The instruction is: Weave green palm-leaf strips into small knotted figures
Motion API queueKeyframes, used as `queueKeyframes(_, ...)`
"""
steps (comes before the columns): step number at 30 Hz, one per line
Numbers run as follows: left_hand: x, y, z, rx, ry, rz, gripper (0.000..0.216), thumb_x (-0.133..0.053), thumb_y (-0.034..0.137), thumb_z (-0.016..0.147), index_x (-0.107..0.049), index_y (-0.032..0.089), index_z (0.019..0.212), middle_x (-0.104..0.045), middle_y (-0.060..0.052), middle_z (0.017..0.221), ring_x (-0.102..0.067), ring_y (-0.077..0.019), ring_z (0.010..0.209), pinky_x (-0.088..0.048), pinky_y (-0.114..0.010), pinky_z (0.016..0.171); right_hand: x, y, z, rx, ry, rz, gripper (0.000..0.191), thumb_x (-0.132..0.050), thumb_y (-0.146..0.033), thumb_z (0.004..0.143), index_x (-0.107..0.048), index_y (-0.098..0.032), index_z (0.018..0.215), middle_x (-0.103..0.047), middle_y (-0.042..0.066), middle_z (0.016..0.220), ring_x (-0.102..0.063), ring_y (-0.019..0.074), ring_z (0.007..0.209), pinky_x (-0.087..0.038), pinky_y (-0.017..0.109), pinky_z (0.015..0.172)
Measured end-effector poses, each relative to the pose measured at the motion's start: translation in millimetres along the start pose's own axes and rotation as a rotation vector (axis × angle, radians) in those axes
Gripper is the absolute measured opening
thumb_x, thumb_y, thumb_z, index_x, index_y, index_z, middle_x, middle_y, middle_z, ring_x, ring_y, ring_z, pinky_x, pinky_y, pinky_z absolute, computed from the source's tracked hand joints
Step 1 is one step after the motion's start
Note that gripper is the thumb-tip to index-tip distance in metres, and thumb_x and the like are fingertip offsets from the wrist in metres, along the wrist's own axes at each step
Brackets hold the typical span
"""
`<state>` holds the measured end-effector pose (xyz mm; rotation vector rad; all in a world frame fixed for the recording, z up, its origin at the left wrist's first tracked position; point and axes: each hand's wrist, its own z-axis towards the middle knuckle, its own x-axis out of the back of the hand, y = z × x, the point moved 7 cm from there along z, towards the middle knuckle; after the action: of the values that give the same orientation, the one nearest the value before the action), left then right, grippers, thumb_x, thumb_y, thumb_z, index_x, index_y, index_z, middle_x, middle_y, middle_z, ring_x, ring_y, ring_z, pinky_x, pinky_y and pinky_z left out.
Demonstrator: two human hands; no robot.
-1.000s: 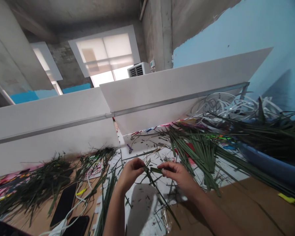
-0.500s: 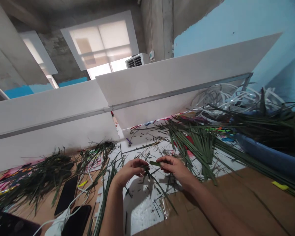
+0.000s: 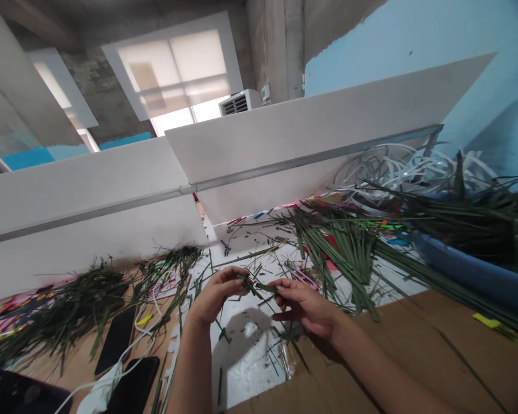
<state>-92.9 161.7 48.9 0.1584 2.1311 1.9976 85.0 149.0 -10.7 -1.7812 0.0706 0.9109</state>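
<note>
My left hand (image 3: pixel 223 291) is closed in a pinch on a small piece of green leaf strip (image 3: pixel 251 286) above the white board (image 3: pixel 243 376). To its right, my right hand (image 3: pixel 305 306) has thumb and forefinger pressed on another stretch of green leaf strip (image 3: pixel 267 288). The two pieces meet or overlap between my fingertips; whether they are one woven piece I cannot tell. Thin leaf scraps lie scattered on the board under both hands. A pink-handled tool (image 3: pixel 304 278) lies just beyond my right hand, partly among the leaves.
A fan of long green leaf strips (image 3: pixel 349 259) lies at the right, beside a blue basin (image 3: pixel 470 270) heaped with more leaves. White plastic strips (image 3: pixel 384 172) coil behind. At left are a leaf pile (image 3: pixel 82 305), phones (image 3: pixel 117 339) and a white cable (image 3: pixel 132 351). White partition panels (image 3: pixel 259 155) stand behind.
My right hand's strip has come closer to the piece in my left hand, and the two now meet. Both hands are slightly higher, and the pink-handled tool shows more clearly.
</note>
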Motion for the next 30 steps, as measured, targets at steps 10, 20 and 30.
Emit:
queueKeyframes(10, -3.5, -11.6, 5.8, 0.011, -0.078, -0.033, 0.026, -0.076, 0.023, 0.077, -0.07, 0.016, 0.101, -0.069, -0.005, 0.085, -0.064, -0.0161, 0.074, -0.048, -0.028, 0.071, -13.3, 4.5, -0.5, 0.029, 0.068, 0.082, 0.021, -0.077, -0.025, 0.07, -0.072, -0.015, 0.087, -0.055, -0.003, 0.06, -0.033, 0.0061, 0.049, -0.022, 0.018, 0.045)
queueKeyframes(20, -13.1, 9.8, -0.7, -0.092, -0.082, -0.125, 0.025, -0.078, 0.021, 0.075, -0.073, 0.016, 0.099, -0.072, -0.007, 0.094, -0.065, -0.0171, 0.08, -0.052, -0.03, 0.077, -18.1, -23.7, -11.7, 0.195, 0.052, 0.138, 0.031, -0.087, -0.033, 0.067, -0.075, -0.017, 0.09, -0.053, -0.003, 0.065, -0.031, 0.0054, 0.052, -0.023, 0.017, 0.047)
queueKeyframes(30, -28.4, 30.8, -9.7, -0.186, -0.102, -0.232, 0.023, -0.082, 0.023, 0.074, -0.074, 0.017, 0.095, -0.074, -0.008, 0.095, -0.065, -0.019, 0.085, -0.052, -0.03, 0.079, -22.9, -56.3, -31.2, 0.353, 0.077, 0.061, 0.028, -0.085, -0.041, 0.071, -0.076, -0.021, 0.089, -0.056, -0.001, 0.07, -0.043, 0.0102, 0.061, -0.035, 0.021, 0.055)
